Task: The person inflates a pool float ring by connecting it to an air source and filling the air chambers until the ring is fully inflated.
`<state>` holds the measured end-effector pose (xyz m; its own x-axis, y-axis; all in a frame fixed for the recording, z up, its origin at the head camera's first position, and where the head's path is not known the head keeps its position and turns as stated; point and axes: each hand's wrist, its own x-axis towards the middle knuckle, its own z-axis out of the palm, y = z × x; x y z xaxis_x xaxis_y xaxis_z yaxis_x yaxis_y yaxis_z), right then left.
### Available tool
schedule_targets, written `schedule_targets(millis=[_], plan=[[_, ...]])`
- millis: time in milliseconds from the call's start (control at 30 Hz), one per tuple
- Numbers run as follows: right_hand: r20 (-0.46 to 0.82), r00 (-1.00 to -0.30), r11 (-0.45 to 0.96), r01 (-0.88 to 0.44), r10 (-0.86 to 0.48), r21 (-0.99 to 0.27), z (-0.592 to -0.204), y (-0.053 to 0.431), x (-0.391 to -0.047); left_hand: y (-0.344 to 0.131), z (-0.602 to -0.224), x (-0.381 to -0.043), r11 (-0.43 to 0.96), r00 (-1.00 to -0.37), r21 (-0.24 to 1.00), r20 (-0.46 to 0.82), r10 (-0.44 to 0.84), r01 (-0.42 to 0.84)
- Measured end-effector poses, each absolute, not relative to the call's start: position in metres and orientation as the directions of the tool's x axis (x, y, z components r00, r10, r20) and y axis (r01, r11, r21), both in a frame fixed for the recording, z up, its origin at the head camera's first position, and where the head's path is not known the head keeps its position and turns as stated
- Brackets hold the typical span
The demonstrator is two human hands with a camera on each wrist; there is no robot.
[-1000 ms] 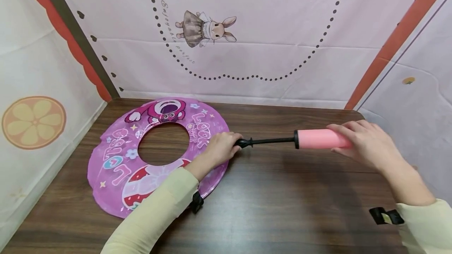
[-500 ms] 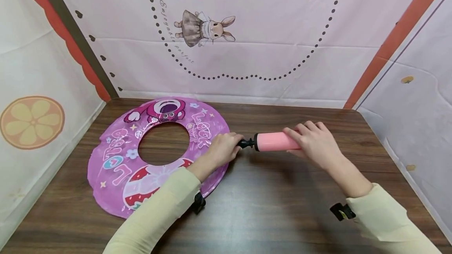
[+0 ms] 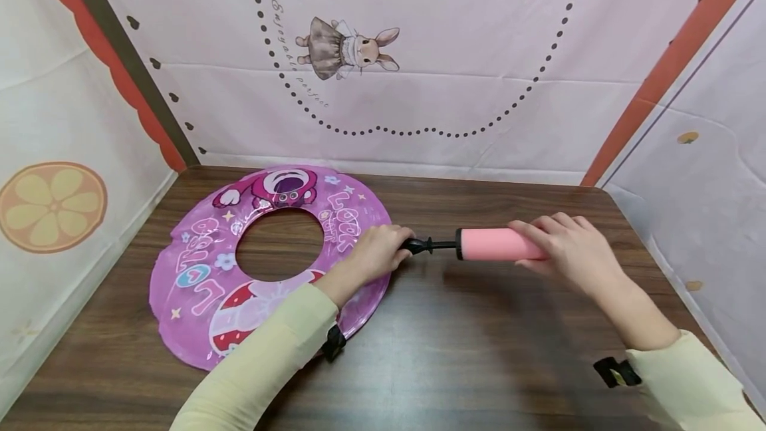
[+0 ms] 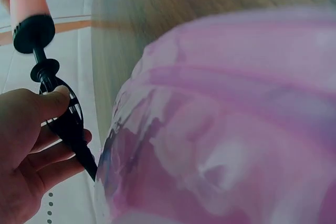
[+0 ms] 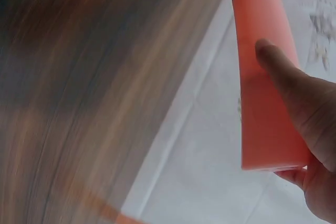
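Note:
A pink-and-black hand pump lies level between my two hands, its pink barrel (image 3: 493,245) to the right and its black end (image 4: 65,114) to the left. My left hand (image 3: 378,251) pinches that black end between thumb and fingers. In the left wrist view, its narrow tip reaches the edge of the swim ring (image 4: 220,129). My right hand (image 3: 574,251) grips the barrel near its far end, thumb along the side. A short length of black rod (image 3: 444,245) shows between barrel and black end. The purple swim ring looks puffed but still wrinkled at its left edge.
The swim ring lies flat on the left half of the brown wooden table (image 3: 431,364). Printed cloth (image 3: 479,32) hangs as walls at the back and on both sides. A black strap piece (image 3: 616,372) sits by my right sleeve.
My right hand slid the barrel left until the rod was nearly hidden, then drew it partly back right. My left hand and the swim ring have stayed almost in place.

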<state>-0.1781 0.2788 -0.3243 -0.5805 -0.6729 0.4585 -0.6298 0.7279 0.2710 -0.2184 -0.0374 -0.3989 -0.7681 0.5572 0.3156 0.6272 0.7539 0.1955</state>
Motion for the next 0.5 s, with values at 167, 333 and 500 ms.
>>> schedule_targets(millis=[167,333,500], plan=[[0.498,-0.605,0.768,-0.596,-0.621,0.232,-0.311,0.315,-0.169,-0.039,-0.399,-0.218,0.764,-0.769,0.174,0.322,0.552,0.621],[0.505,-0.602,0.772,-0.586,-0.618,0.246,-0.312,0.313,-0.168,-0.038,-0.4,-0.217,0.769,-0.756,0.135,0.352,0.552,0.625],[0.47,-0.583,0.741,-0.603,-0.662,0.297,-0.327,0.271,-0.177,-0.033,-0.399,-0.214,0.749,-0.719,0.104,0.394,0.573,0.654]])
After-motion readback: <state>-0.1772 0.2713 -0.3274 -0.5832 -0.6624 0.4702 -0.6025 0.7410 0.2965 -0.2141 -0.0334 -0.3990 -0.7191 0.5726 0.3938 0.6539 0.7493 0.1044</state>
